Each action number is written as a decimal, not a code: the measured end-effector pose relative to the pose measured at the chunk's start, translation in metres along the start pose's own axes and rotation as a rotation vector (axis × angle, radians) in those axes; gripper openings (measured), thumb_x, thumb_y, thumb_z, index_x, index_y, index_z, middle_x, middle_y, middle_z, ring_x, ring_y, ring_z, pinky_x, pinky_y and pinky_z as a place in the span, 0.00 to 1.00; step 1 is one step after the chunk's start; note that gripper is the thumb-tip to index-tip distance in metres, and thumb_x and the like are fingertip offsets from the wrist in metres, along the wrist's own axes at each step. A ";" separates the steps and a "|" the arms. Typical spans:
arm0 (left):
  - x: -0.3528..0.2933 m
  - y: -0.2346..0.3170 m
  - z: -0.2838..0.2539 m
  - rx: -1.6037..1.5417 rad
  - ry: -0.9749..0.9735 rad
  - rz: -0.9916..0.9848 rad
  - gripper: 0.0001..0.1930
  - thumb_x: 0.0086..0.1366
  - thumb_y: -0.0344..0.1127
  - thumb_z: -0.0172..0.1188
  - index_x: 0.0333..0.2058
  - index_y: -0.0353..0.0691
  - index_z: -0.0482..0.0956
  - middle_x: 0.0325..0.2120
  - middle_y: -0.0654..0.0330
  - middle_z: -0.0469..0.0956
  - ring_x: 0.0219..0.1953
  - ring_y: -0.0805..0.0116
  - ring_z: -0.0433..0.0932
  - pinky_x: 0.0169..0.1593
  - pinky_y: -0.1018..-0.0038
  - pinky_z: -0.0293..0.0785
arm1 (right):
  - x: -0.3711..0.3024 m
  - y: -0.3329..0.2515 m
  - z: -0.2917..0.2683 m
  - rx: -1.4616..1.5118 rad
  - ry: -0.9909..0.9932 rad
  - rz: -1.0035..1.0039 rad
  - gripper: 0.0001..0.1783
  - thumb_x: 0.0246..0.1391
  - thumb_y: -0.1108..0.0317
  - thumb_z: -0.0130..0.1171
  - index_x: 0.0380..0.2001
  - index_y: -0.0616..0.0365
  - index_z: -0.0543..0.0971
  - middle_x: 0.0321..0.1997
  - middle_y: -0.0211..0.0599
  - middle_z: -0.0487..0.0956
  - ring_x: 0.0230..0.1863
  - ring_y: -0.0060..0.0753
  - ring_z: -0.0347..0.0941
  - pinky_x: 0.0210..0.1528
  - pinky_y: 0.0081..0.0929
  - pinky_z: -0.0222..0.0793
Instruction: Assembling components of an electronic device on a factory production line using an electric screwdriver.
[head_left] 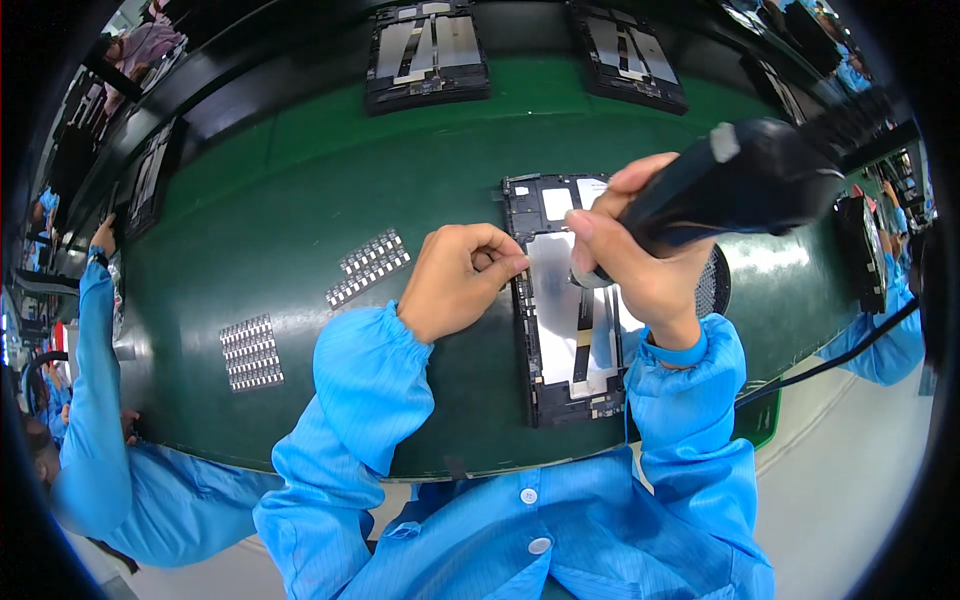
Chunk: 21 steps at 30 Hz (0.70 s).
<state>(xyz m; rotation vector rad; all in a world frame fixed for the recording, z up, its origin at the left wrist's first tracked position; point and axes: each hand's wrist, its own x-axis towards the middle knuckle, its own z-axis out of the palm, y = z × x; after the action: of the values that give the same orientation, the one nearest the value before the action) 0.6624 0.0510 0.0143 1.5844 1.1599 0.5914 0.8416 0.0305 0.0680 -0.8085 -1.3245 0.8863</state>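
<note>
An opened tablet-like device (560, 270) lies on the green bench in front of me, its black frame around silver plates and a ribbon cable. My left hand (460, 275) is at its left edge, thumb and forefinger pinched together; whatever is between them is too small to make out. Above the device, my right hand (655, 260) grips a thick black corded hand tool (735, 185), tilted with its tip down over the silver plate. The tip is mostly hidden by my fingers. Left of my left hand lie two sheets of small black-and-white parts (252, 353), (370, 268).
Similar opened devices stand along the far side, one (428, 55) at centre and another (625, 58) to its right. A round dark mesh object (713, 282) sits behind my right wrist. A black cable (830, 360) runs off right. A co-worker's blue sleeve (98, 330) reaches in at left.
</note>
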 end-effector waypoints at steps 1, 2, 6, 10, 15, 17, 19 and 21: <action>0.001 -0.001 0.001 -0.027 0.009 0.016 0.05 0.56 0.27 0.62 0.29 0.30 0.78 0.19 0.63 0.77 0.21 0.81 0.72 0.26 0.81 0.68 | 0.000 -0.004 -0.003 -0.018 -0.001 0.006 0.20 0.43 0.85 0.61 0.37 0.61 0.65 0.17 0.35 0.74 0.17 0.23 0.72 0.22 0.19 0.68; 0.002 -0.002 0.003 -0.054 0.018 0.031 0.05 0.54 0.27 0.63 0.28 0.31 0.79 0.17 0.61 0.76 0.18 0.80 0.70 0.23 0.79 0.66 | 0.001 -0.007 -0.005 -0.035 -0.001 0.012 0.21 0.43 0.85 0.61 0.38 0.60 0.64 0.17 0.35 0.74 0.17 0.23 0.72 0.22 0.19 0.69; 0.005 0.001 0.006 -0.113 0.011 0.028 0.07 0.53 0.28 0.65 0.29 0.31 0.78 0.19 0.60 0.77 0.20 0.78 0.72 0.25 0.79 0.69 | 0.005 -0.008 0.002 0.040 -0.035 -0.041 0.21 0.44 0.85 0.60 0.38 0.61 0.63 0.18 0.37 0.74 0.17 0.24 0.71 0.22 0.20 0.69; 0.015 0.004 -0.001 -0.011 0.020 0.049 0.12 0.46 0.29 0.71 0.27 0.31 0.77 0.20 0.59 0.77 0.24 0.75 0.75 0.28 0.78 0.72 | 0.011 -0.003 0.011 -0.005 -0.087 -0.032 0.20 0.44 0.85 0.61 0.38 0.62 0.64 0.18 0.36 0.74 0.17 0.23 0.71 0.22 0.20 0.69; 0.021 0.002 -0.007 -0.047 -0.021 -0.038 0.14 0.42 0.29 0.73 0.26 0.32 0.77 0.20 0.59 0.77 0.24 0.74 0.75 0.29 0.77 0.72 | 0.015 0.004 0.023 0.066 -0.087 -0.012 0.19 0.44 0.85 0.61 0.38 0.63 0.65 0.18 0.36 0.74 0.17 0.23 0.71 0.21 0.20 0.69; 0.022 0.002 -0.007 -0.070 -0.049 -0.059 0.13 0.42 0.28 0.72 0.25 0.33 0.77 0.19 0.59 0.77 0.23 0.74 0.76 0.28 0.77 0.72 | 0.015 0.008 0.023 0.097 -0.097 -0.007 0.19 0.44 0.85 0.61 0.38 0.63 0.65 0.18 0.36 0.74 0.17 0.23 0.71 0.21 0.20 0.69; 0.022 0.003 -0.007 -0.058 -0.046 -0.057 0.12 0.42 0.28 0.72 0.24 0.33 0.77 0.19 0.59 0.78 0.23 0.74 0.76 0.28 0.77 0.72 | 0.015 0.010 0.022 0.049 -0.098 -0.031 0.20 0.45 0.85 0.61 0.39 0.62 0.65 0.18 0.37 0.74 0.17 0.24 0.71 0.21 0.21 0.69; 0.023 0.002 -0.007 -0.045 -0.042 -0.055 0.12 0.42 0.28 0.72 0.24 0.33 0.77 0.19 0.59 0.78 0.23 0.74 0.76 0.28 0.77 0.72 | 0.015 0.009 0.021 0.050 -0.100 -0.009 0.19 0.45 0.85 0.60 0.38 0.62 0.65 0.18 0.37 0.74 0.17 0.24 0.71 0.21 0.21 0.69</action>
<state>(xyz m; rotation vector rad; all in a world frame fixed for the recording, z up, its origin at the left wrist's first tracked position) 0.6667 0.0743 0.0145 1.5156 1.1477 0.5417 0.8200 0.0474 0.0688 -0.7273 -1.3866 0.9593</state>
